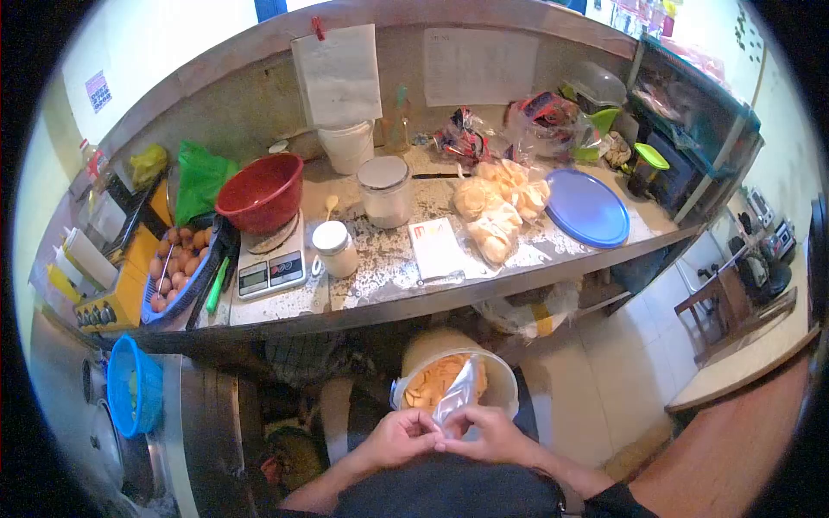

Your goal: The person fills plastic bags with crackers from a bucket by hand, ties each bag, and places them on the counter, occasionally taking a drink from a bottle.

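Observation:
Both hands meet low in the middle, pinching the near end of a thin, shiny plastic bag. My left hand has its thumb and fingers closed on the bag's edge. My right hand pinches the same edge from the other side, fingertips touching the left ones. The bag looks flat and stretches away over a white bucket. Inside the bucket lie many orange-yellow chips. The bucket stands in front of my body, below the counter edge.
On the counter are filled clear bags, a blue lid, lidded jars, a kitchen scale under a red bowl, and a basket of eggs. A blue basket is at the left, a wooden chair at the right.

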{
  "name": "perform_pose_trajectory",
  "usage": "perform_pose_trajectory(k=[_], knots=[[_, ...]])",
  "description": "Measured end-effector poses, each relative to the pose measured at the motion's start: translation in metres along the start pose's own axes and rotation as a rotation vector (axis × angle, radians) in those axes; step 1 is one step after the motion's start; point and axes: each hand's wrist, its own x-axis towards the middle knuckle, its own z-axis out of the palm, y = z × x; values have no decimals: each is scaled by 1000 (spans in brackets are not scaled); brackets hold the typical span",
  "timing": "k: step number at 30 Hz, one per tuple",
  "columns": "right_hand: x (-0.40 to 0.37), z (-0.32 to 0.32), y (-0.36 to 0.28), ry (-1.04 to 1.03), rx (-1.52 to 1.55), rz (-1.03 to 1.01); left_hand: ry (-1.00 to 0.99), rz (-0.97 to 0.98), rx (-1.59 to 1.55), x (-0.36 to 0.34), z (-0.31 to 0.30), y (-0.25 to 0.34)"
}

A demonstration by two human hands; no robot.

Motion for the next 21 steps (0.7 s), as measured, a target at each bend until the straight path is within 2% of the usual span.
perform_pose_trajectory(k=[1,3,5,7,9,11,13,14,16,17,19,21], knots=[[-2,-1,-9,-41,89,-58,-42,62,-14,-4,4,6],[0,-8,-21,-75,109,-7,-25,83,-103,-7,9,12],[2,-10,-9,1,49,-68,119,22,418,-7,8,23],[5,-11,1,7,48,-28,155,16,477,-1,3,10],[7,-13,4,-6,0,-27,16,-25,617,1,1,5],[5,-12,9,-67,-52,42,-6,20,577,1,0,-7],[2,-12,15,-125,-106,109,-53,-27,249,6,-2,-18],[2,-12,18,-125,-85,123,-54,-27,250,7,-3,-20],[-1,-13,20,-124,-63,138,-34,-73,-28,10,-5,-20],[-3,-13,20,-102,6,116,-34,-75,-28,9,-4,-18],[-4,-14,20,-78,74,93,-104,-128,-421,6,0,-11],[-5,-13,19,8,45,85,-82,-93,-478,8,5,-18]])
